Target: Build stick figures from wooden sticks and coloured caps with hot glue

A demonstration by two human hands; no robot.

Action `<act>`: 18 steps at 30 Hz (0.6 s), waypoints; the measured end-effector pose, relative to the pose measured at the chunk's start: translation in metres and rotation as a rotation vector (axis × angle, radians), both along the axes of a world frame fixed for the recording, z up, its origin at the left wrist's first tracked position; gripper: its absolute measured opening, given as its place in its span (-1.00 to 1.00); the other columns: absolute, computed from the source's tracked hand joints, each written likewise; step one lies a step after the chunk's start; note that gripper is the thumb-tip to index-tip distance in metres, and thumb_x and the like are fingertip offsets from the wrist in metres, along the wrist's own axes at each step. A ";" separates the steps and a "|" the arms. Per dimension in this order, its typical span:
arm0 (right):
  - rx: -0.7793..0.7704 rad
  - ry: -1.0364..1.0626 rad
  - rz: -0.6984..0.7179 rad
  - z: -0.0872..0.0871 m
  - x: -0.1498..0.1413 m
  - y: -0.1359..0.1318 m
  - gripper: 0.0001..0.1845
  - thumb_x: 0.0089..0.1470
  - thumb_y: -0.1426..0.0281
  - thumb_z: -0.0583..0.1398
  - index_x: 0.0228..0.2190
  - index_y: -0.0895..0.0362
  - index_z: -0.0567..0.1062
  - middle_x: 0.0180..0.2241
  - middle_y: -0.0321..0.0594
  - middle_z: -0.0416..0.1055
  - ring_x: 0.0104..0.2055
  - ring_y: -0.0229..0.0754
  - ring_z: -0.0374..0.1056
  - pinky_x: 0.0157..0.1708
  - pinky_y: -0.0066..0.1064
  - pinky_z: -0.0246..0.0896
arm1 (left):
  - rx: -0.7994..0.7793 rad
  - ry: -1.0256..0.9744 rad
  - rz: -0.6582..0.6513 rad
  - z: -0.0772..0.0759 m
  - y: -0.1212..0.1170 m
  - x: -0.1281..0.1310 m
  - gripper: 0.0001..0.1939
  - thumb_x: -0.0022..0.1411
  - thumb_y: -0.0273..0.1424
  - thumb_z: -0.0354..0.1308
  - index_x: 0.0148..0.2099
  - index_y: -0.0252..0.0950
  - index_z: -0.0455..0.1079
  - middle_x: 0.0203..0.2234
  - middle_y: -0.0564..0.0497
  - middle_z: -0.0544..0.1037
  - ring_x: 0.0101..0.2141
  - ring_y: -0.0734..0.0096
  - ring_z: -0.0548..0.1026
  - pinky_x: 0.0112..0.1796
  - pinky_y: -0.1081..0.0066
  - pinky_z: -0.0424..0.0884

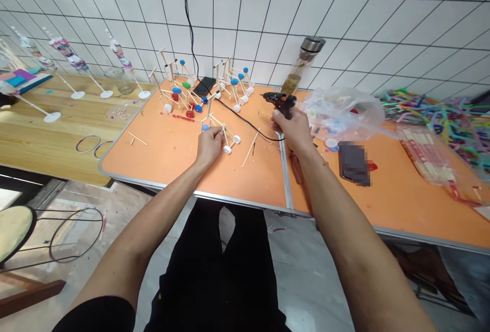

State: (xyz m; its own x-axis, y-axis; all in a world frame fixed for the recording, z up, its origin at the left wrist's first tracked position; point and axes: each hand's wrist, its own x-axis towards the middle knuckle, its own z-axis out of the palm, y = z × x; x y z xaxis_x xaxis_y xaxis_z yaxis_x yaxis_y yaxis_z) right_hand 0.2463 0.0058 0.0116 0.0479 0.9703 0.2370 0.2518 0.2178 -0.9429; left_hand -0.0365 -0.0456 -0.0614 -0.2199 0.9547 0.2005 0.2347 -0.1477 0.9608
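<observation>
in the head view, taking twelve o'clock as towards the tiled wall [245, 21], the left hand [210, 146] is pinching a stick model [225, 133] near its frame, thumb and fingers closing on it. the model is resting on the orange table [264, 179], its white wheels [227, 150] showing at about three o'clock from those fingers. at two o'clock from the left hand, the right hand [294, 127] is wrapping around a black glue gun [281, 103], whose nozzle is pointing to nine o'clock; whether a finger is pressing the trigger, i cannot tell. the model is looking light, stiff along its sticks but probably fragile at the joints, so the frame is seeming a safer hold than the wheels. finished-looking models [234, 82] are standing at one o'clock from it.
</observation>
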 end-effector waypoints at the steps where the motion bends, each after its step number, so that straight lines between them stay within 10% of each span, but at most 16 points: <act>1: -0.081 0.119 -0.030 0.004 -0.001 0.002 -0.77 0.36 0.22 0.46 -0.19 0.03 0.56 -0.35 -0.32 0.55 -0.33 -0.20 0.55 -0.29 -0.40 0.63 | 0.000 -0.003 -0.002 0.000 0.000 0.000 -0.75 0.45 -0.42 0.20 -0.19 -0.26 0.73 -0.46 0.05 0.57 -0.38 0.31 0.51 -0.27 0.40 0.42; 8: -0.450 0.390 -0.022 0.013 -0.013 0.005 -0.65 0.47 0.60 0.33 -0.38 0.11 0.46 -0.51 -0.32 0.52 -0.53 -0.34 0.42 -0.52 -0.55 0.44 | -0.032 -0.013 0.003 0.001 0.000 0.001 -0.73 0.47 -0.44 0.19 -0.12 -0.26 0.76 -0.47 0.04 0.59 -0.38 0.29 0.52 -0.28 0.39 0.43; 18: -0.558 0.094 -0.079 0.002 -0.016 0.005 -0.79 0.47 0.50 0.30 -0.30 0.19 0.62 -0.43 -0.18 0.67 -0.47 -0.30 0.56 -0.58 -0.57 0.40 | 0.006 0.008 -0.004 -0.002 0.002 0.000 -0.75 0.46 -0.44 0.21 -0.26 -0.24 0.69 -0.45 0.03 0.60 -0.34 0.28 0.57 -0.20 0.38 0.48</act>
State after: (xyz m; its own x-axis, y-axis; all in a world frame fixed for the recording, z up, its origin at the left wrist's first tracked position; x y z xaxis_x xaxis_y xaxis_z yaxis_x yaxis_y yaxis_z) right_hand 0.2300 0.0103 0.0136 0.1216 0.9398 -0.3194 0.1566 -0.3359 -0.9288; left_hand -0.0366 -0.0441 -0.0632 -0.2140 0.9544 0.2079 0.2415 -0.1545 0.9580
